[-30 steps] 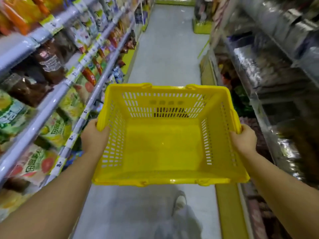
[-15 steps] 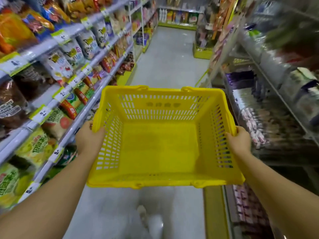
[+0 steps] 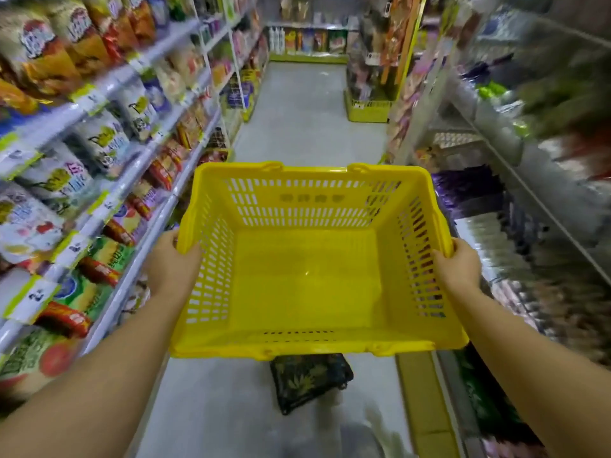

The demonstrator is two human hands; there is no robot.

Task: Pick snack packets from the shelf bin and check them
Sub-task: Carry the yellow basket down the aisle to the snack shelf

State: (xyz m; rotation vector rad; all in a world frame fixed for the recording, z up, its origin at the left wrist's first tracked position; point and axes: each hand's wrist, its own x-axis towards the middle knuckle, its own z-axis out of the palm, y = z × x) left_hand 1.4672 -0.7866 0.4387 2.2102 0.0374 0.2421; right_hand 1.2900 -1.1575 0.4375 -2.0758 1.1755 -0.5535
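Observation:
I carry a yellow plastic shopping basket (image 3: pixel 310 347) in front of me, level and with nothing inside. My left hand (image 3: pixel 173 264) grips its left rim, fingers curled over the edge. My right hand (image 3: pixel 458 266) grips the right rim the same way. Snack packets (image 3: pixel 99 140) fill the shelves on my left, in white, green, red and orange bags, an arm's reach from the basket. More packets, blurred, line the shelves on my right (image 3: pixel 469 190).
The grey aisle floor (image 3: pixel 307 117) runs ahead to a far shelf wall (image 3: pixel 307 38). A yellow-based display stand (image 3: pixel 367 107) sits at the right of the aisle. A dark patterned bag (image 3: pixel 309 380) lies on the floor under the basket. Shelf edges with price tags (image 3: pixel 105 203) jut out at left.
The view has tilted up and moved forward along the aisle, showing more of the far end. Both hands keep their hold on the basket rims. The dark bag has come into sight below.

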